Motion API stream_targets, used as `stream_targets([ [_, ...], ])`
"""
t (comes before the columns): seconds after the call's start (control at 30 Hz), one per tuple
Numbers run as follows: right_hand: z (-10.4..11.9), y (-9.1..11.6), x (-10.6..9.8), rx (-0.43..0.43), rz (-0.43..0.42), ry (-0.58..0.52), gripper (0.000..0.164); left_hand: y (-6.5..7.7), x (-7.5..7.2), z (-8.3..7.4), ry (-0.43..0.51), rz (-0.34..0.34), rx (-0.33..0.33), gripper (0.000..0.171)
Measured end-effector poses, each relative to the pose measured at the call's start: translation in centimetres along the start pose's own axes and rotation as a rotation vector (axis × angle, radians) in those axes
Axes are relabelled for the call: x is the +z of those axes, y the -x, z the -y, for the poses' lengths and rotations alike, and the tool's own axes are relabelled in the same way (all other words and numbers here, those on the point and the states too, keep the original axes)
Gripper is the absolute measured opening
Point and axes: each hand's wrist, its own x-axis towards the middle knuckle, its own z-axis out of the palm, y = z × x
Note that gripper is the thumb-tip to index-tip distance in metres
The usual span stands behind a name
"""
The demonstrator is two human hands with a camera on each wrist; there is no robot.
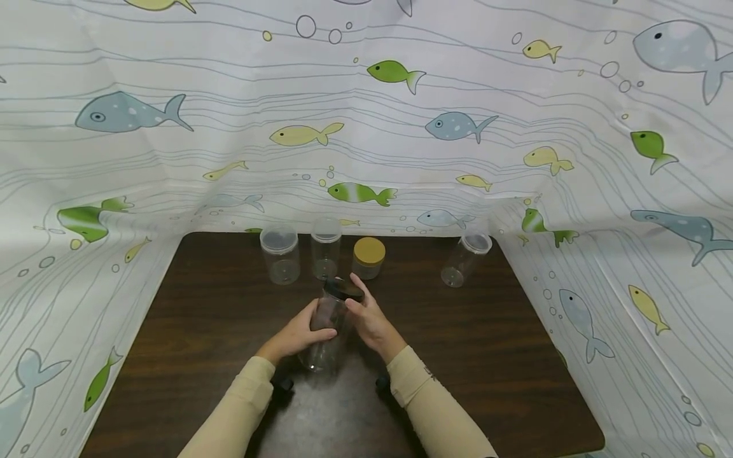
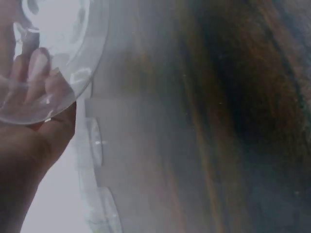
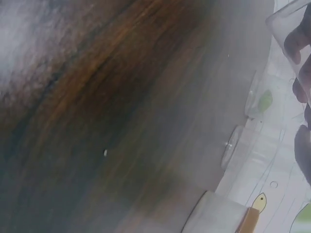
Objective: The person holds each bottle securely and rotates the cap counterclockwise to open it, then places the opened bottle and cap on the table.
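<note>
A tall clear jar (image 1: 322,357) with a black lid (image 1: 343,289) is held tilted over the near middle of the table. Around its body my left hand (image 1: 296,332) grips from the left side, thumb across the front. The right hand (image 1: 375,323) holds the black lid at its right edge between thumb and fingers. In the left wrist view the jar's round bottom (image 2: 99,46) shows large, with fingers (image 2: 38,68) visible through the plastic. Only part of the jar (image 3: 282,22) and a few dark fingers (image 3: 303,150) enter the right wrist view, at its right edge.
Along the table's back stand two clear jars with pale lids, one left (image 1: 280,257) and one beside it (image 1: 326,251), then a short jar with a yellow lid (image 1: 368,257). Another clear jar (image 1: 464,259) stands back right. A fish-print sheet (image 1: 389,159) surrounds the dark table (image 1: 487,356).
</note>
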Motion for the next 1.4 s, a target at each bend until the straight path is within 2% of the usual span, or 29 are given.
stream_targets([
  [0.1, -0.2, 0.0, 0.2, -0.017, -0.005, -0.015, 0.129, -0.1, 0.2, 0.2, -0.028, -0.066, -0.012, 0.075],
  [0.17, -0.4, 0.1, 0.4, -0.038, -0.06, -0.03, 0.132, -0.2, 0.4, 0.2, -0.086, -0.14, -0.017, 0.079],
  [0.27, -0.5, 0.2, 1.2, -0.086, -0.177, -0.034, 0.128, -0.4, 0.8, 0.3, -0.255, -0.255, -0.017, 0.09],
  [0.37, -0.6, 0.2, 2.2, -0.132, -0.297, 0.023, 0.12, -0.6, 1.2, 0.3, -0.479, -0.367, 0.015, 0.098],
  [0.47, -0.8, 0.0, 3.3, -0.149, -0.362, 0.074, 0.115, -0.6, 1.5, 0.5, -0.703, -0.489, 0.096, 0.1],
  [0.57, -1.0, -0.2, 4.1, -0.154, -0.386, 0.076, 0.114, -0.6, 1.7, 0.9, -0.884, -0.61, 0.208, 0.102],
  [0.63, -1.1, -0.3, 4.6, -0.168, -0.392, 0.061, 0.115, -0.6, 1.7, 1.2, -0.964, -0.672, 0.27, 0.104],
  [0.73, -1.2, -0.5, 5.0, -0.195, -0.408, 0.042, 0.111, -0.8, 1.9, 1.3, -0.993, -0.718, 0.328, 0.106],
  [0.87, -1.1, -0.7, 5.2, -0.2, -0.487, 0.063, 0.096, -1.2, 2.2, 1.1, -0.946, -0.689, 0.334, 0.106],
  [0.97, -1.1, -0.6, 4.8, -0.176, -0.547, 0.107, 0.089, -1.3, 2.3, 1.0, -0.88, -0.612, 0.291, 0.103],
  [1.03, -1.1, -0.5, 4.5, -0.158, -0.55, 0.132, 0.087, -1.1, 2.3, 0.9, -0.818, -0.549, 0.244, 0.102],
  [1.2, -0.5, -0.2, 2.8, -0.094, -0.427, 0.191, 0.081, -0.8, 2.0, 0.5, -0.589, -0.359, 0.082, 0.1],
  [1.3, 0.1, 0.0, 1.5, -0.042, -0.313, 0.182, 0.08, -0.6, 1.8, 0.1, -0.389, -0.229, -0.011, 0.096],
  [1.37, 0.4, 0.1, 0.7, -0.021, -0.235, 0.152, 0.085, -0.4, 1.7, -0.1, -0.224, -0.129, -0.038, 0.087],
  [1.4, 0.5, 0.1, 0.3, -0.017, -0.193, 0.129, 0.09, -0.4, 1.6, -0.1, -0.132, -0.074, -0.032, 0.08],
])
